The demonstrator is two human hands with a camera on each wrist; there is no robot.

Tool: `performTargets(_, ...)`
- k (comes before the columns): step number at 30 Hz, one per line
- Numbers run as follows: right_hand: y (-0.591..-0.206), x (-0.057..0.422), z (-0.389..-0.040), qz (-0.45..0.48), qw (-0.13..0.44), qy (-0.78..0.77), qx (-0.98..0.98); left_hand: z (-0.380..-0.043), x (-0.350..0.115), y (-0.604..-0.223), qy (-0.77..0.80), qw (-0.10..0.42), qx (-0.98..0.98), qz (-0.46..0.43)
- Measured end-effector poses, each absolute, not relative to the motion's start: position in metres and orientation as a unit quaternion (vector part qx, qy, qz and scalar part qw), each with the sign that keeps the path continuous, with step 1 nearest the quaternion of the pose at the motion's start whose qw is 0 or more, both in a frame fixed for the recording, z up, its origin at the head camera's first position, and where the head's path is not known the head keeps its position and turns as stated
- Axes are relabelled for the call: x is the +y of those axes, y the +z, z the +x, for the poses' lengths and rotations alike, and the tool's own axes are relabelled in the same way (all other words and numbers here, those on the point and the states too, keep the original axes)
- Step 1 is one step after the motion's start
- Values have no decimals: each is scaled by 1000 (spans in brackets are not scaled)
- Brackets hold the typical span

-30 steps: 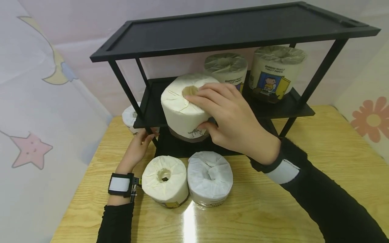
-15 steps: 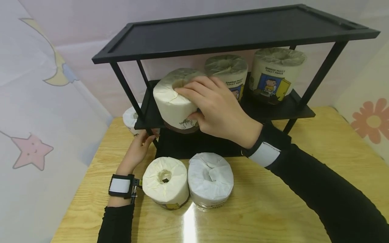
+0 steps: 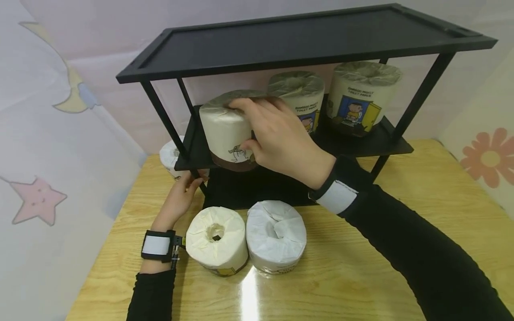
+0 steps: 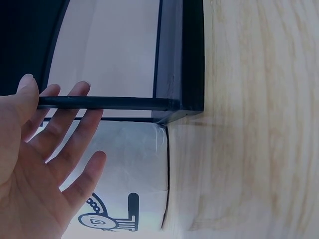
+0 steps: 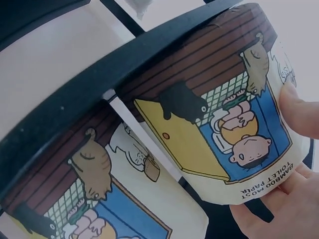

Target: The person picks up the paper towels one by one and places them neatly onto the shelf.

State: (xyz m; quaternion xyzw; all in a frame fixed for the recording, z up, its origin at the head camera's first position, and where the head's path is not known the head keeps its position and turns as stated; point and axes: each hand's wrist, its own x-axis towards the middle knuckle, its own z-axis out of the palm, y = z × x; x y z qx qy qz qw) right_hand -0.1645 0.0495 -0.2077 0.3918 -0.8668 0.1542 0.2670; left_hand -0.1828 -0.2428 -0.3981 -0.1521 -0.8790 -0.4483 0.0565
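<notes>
My right hand (image 3: 281, 133) grips a wrapped toilet paper roll (image 3: 225, 133) from above, fingers at its top and thumb against its side. The roll is at the left part of the rack's middle shelf; in the right wrist view its printed side (image 5: 214, 114) shows close by the shelf edge. My left hand (image 3: 180, 196) is at the rack's front left post (image 4: 119, 103); in the left wrist view the thumb crosses the post and the fingers reach behind it. Just beyond those fingers stands a roll (image 4: 134, 159) on the table.
Two more rolls, one cream (image 3: 201, 240) and one white (image 3: 261, 249), stand side by side before the black rack (image 3: 313, 44). Another two rolls, a nearer (image 3: 311, 101) and a far right one (image 3: 357, 107), stand on the middle shelf. The wooden table (image 3: 361, 267) extends around.
The right hand has carried its roll left and back, under the rack's top board, onto the left of the middle shelf. The left hand stays at the post.
</notes>
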Motion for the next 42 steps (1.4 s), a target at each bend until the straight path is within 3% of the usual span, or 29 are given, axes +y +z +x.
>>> performTargets(8,-217,39,-167,351,355,130,-857,-183,-244,-399,-451,61,-877,-156)
performTargets(13,-221,33,-166,333,380,98,-857,-184,-243,-399,-450,64,-876,-160)
performTargets(42,-226,-1,-180,281,406,13,-870,-181,-243,-398,-451,62,-877,-154)
